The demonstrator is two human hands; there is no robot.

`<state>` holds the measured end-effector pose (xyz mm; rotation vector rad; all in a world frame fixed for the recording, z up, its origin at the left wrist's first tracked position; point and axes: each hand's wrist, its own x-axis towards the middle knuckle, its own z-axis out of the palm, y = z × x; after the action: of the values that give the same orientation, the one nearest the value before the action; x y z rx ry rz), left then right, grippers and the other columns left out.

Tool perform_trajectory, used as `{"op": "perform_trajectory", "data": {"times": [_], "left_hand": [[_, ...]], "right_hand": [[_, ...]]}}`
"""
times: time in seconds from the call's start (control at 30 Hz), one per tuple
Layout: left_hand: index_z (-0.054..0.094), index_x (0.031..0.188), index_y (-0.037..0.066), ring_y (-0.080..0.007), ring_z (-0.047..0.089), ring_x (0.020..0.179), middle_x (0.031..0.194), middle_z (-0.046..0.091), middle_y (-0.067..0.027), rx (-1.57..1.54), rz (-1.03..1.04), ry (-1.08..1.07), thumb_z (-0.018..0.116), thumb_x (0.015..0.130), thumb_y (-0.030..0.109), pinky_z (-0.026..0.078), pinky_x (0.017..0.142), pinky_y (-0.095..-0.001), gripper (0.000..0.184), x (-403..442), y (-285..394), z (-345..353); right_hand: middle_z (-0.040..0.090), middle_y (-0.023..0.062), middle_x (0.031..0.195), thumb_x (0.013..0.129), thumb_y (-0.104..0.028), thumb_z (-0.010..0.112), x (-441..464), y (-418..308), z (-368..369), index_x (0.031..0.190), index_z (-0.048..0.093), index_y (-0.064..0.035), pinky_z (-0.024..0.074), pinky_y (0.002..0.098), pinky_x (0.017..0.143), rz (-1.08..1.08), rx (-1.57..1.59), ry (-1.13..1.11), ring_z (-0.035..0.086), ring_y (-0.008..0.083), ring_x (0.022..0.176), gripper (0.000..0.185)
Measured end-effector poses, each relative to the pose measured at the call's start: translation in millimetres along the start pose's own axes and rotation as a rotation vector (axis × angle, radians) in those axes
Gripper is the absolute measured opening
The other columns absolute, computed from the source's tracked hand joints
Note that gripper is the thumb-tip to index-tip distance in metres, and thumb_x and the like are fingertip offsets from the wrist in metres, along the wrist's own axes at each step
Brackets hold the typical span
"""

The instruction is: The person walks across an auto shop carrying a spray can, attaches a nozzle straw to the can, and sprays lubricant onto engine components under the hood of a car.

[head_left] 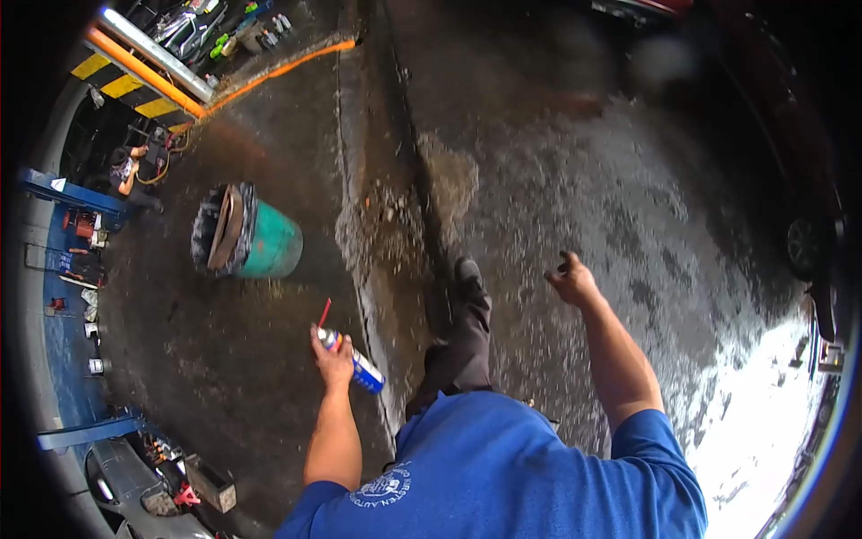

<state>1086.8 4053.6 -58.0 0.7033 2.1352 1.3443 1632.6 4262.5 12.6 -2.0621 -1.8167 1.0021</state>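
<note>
Blue-and-white can [366,373] gripped in the left hand [333,361], the right hand [577,284] with fingers half-curled, contents unclear, a stumble could come from loose rubble [392,218] at eleven o'clock

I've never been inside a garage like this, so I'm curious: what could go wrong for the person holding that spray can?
The shoe is near a groove and loose rubble, so a trip seems possible. In a stumble, the left hand might drop the spray can. Its red straw sticks out and could snag.
</note>
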Motion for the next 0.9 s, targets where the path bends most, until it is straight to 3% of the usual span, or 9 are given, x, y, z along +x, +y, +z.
{"op": "perform_trajectory", "data": {"times": [0.33,0.37,0.4,0.57,0.67,0.73,0.8,0.87,0.9], "left_hand": [[0.042,0.141,0.012,-0.0420,0.054,0.116,0.125,0.051,-0.0235,0.418,0.066,-0.120,0.086,0.069,0.025,0.047,0.097,-0.0479,0.086,228,163,259],[0.041,0.142,0.011,-0.0426,0.053,0.117,0.126,0.051,-0.0234,0.423,0.088,-0.112,0.086,0.069,0.028,0.047,0.098,-0.0483,0.087,260,180,281],[0.041,0.142,0.011,-0.0426,0.053,0.117,0.126,0.051,-0.0234,0.416,0.111,-0.107,0.086,0.069,0.028,0.047,0.098,-0.0483,0.087,291,201,306],[0.037,0.143,0.012,-0.0345,0.059,0.112,0.129,0.046,-0.0215,0.194,0.112,-0.107,0.085,0.073,0.014,0.052,0.096,-0.0411,0.084,437,263,441],[0.038,0.142,0.013,-0.0368,0.057,0.113,0.128,0.047,-0.0211,0.214,0.250,-0.013,0.086,0.072,0.020,0.051,0.094,-0.0441,0.085,502,277,500],[0.036,0.143,0.013,-0.0399,0.055,0.117,0.129,0.048,-0.0218,0.401,0.097,0.044,0.086,0.072,0.022,0.047,0.100,-0.0455,0.087,541,302,529],[0.035,0.144,0.011,-0.0409,0.053,0.118,0.129,0.048,-0.0226,0.447,0.122,0.068,0.085,0.072,0.021,0.045,0.102,-0.0464,0.088,569,343,553],[0.035,0.145,0.009,-0.0419,0.051,0.121,0.131,0.047,-0.0238,0.411,0.058,0.058,0.085,0.072,0.021,0.043,0.104,-0.0466,0.089,593,381,573],[0.034,0.144,0.009,-0.0420,0.050,0.123,0.133,0.046,-0.0249,0.317,0.056,0.065,0.085,0.072,0.021,0.043,0.105,-0.0468,0.089,613,392,587]], "right_hand": [[0.059,0.0258,0.132,0.077,-0.046,0.079,207,51,-39,0.139,0.047,0.0048,0.0483,0.0392,0.102,0.595,-0.056,-0.393,0.058,0.0348,0.124,0.086],[0.066,0.0267,0.120,0.078,-0.044,0.079,209,68,-44,0.135,0.049,0.0077,0.0555,0.0392,0.089,0.353,-0.130,-0.247,0.068,0.0332,0.107,0.082],[0.071,0.0261,0.099,0.080,-0.042,0.079,222,46,-75,0.129,0.053,0.0094,0.0594,0.0390,0.071,0.557,0.059,-0.296,0.073,0.0300,0.084,0.076],[0.070,0.0188,0.102,0.087,-0.027,0.076,378,50,-115,0.132,0.052,0.0068,0.0561,0.0519,0.076,0.948,0.285,-0.305,0.071,0.0331,0.087,0.061],[0.070,0.0194,0.106,0.091,-0.029,0.071,513,94,-113,0.125,0.058,0.0027,0.0568,0.0455,0.081,0.617,0.075,-0.500,0.071,0.0305,0.091,0.048],[0.072,0.0026,0.116,0.095,-0.029,0.059,634,42,-146,0.114,0.071,-0.0101,0.0557,0.0369,0.086,0.675,-0.233,-0.520,0.069,0.0221,0.102,0.029],[0.071,0.0164,0.111,0.086,-0.042,0.062,786,98,-105,0.112,0.070,-0.0055,0.0505,0.0384,0.095,-0.104,-0.345,-0.332,0.067,0.0293,0.107,0.045],[0.063,0.0240,0.126,0.085,-0.047,0.067,896,-31,-179,0.129,0.057,0.0014,0.0497,0.0406,0.097,-0.246,-0.462,-0.248,0.061,0.0357,0.116,0.066],[0.061,0.0249,0.128,0.083,-0.049,0.072,909,-163,-248,0.136,0.052,-0.0014,0.0493,0.0406,0.098,0.264,-0.119,-0.091,0.061,0.0347,0.118,0.073]]}}
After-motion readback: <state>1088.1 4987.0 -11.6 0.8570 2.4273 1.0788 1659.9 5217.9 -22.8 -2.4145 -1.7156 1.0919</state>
